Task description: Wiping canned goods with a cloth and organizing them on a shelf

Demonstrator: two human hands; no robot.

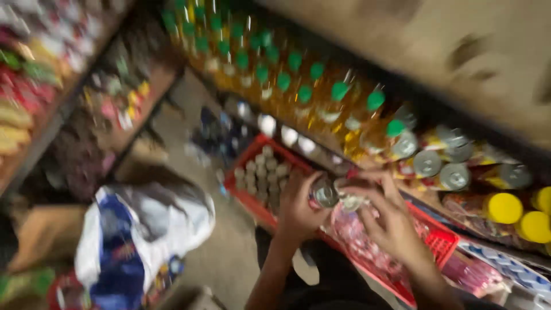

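Can [326, 193], centre frame: gripped by left hand [298, 208]; right hand [385, 219] closed on its far side. Crate [439, 241] below. Risk: can dropped, grip judged loose.

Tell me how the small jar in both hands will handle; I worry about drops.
The small jar looks glassy and shiny, so probably slippery and breakable. Its round shape suggests it would roll if laid sideways. The left hand and right hand both grip it, so it seems compact, likely lightish.
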